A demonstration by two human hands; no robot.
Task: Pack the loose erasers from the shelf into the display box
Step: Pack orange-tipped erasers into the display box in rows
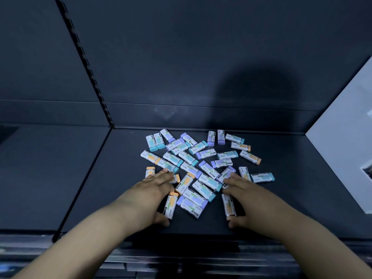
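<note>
I see the left hand [155, 195] and right hand [242, 198] flat, fingers straight, flanking erasers [201, 190] on the shelf [112, 198].

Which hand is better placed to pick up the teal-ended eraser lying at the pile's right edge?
Right, probably. The right hand rests close beside that teal-ended eraser; the left hand lies across the pile from it.

white board [340, 158] — cut off, erasers [206, 153] — print unreadable
</note>
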